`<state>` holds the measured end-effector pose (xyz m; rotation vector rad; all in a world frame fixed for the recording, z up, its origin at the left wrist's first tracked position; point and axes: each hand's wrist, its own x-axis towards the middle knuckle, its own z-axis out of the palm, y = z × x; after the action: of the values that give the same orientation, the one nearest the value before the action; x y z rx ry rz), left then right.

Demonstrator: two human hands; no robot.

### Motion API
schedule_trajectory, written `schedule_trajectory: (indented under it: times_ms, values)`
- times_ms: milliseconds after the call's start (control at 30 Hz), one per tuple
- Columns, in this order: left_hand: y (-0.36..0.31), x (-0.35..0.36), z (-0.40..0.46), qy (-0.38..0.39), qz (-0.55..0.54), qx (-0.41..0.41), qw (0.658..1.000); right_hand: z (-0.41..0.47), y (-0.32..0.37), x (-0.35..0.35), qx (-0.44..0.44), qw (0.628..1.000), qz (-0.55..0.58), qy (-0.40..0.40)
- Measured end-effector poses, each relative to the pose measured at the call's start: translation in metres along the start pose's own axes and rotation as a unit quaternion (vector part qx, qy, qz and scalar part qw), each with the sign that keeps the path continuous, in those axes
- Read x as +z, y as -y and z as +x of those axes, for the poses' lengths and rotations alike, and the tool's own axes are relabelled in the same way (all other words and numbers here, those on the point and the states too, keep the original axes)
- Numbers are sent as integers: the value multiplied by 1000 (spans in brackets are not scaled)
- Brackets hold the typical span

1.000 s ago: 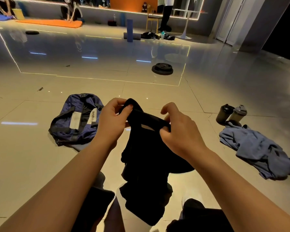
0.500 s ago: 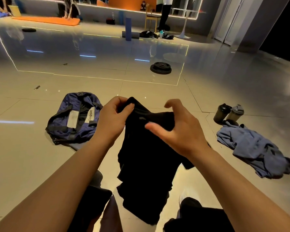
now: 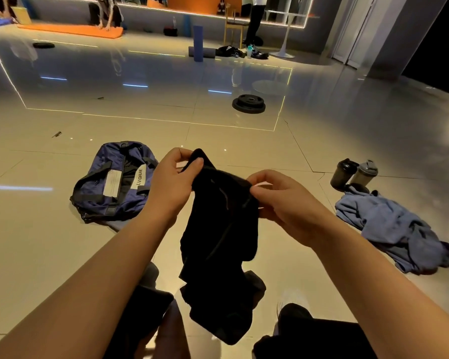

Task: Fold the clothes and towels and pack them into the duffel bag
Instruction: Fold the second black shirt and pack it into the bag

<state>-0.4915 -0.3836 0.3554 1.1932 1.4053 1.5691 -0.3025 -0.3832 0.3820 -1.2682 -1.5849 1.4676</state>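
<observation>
Floor's glossy tile; your left hand (image 3: 173, 182) and right hand (image 3: 283, 203) both pinch the black garment's (image 3: 218, 242) top edge, long axis hanging down, duffel bag (image 3: 112, 182) nearer your left.

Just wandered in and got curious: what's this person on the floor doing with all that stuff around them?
A person sitting on the floor holds up a black garment, pinching its top edge with the left hand and the right hand; the rest hangs down, not yet folded. A navy duffel bag lies to their left, a crumpled blue garment waits on their right beside two shaker bottles.
</observation>
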Motion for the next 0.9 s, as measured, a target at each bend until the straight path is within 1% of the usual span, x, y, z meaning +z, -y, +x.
schedule_trajectory:
  times_ms: [33, 67, 133, 200, 233, 267, 300, 333, 367, 400, 433, 567, 633, 700, 767, 833, 900]
  values:
    - [0, 2, 0, 0, -8, -4, 1000, -2, 0, 0, 11, 1000, 25, 5]
    - [0, 3, -1, 4, -16, -8, 1000, -2, -1, 2, 8, 1000, 5, -11]
    - [-1, 7, -2, 20, -26, -15, 999, -3, 1, 6, -13, 997, -59, -46]
    - [-3, 12, -4, 35, -33, -16, 999, -5, 6, 9, -31, 993, -103, -39]
    - [-3, 14, -4, 37, -33, -14, 999, -6, 5, 10, -53, 984, -165, -42]
    - [-3, 16, -4, 37, -31, -11, 999, -5, -1, 10, -87, 962, -252, -64]
    - [-3, 17, -4, 36, -30, -9, 999, -4, -6, 9, -135, 924, -340, -112]
    - [-3, 17, -3, 34, -29, -10, 999, -3, -9, 8, -187, 877, -410, -166]
    - [-2, 16, -2, 31, -28, -14, 999, -2, -12, 6, -229, 836, -452, -210]
    - [-2, 15, -1, 26, -28, -18, 999, -1, -15, 4, -255, 815, -469, -227]
    - [-2, 15, -1, 19, -27, -21, 999, -1, -15, 3, -262, 816, -466, -220]
    - [-3, 13, -3, 16, -22, -12, 1000, -2, -16, 9, -253, 876, -394, -120]
    - [-4, 14, -6, 27, -23, 5, 999, -3, -14, 21, -215, 904, -358, -90]
    - [-6, 14, -10, 40, -25, 21, 999, -1, -12, 30, -160, 928, -329, -74]
    - [-8, 14, -14, 53, -32, 29, 998, 4, -11, 31, -119, 947, -287, -76]
    - [-10, 12, -15, 55, -42, 27, 997, 10, -8, 27, -99, 962, -240, -87]
    - [-11, 8, -14, 46, -50, 21, 997, 13, -6, 23, -100, 968, -214, -87]
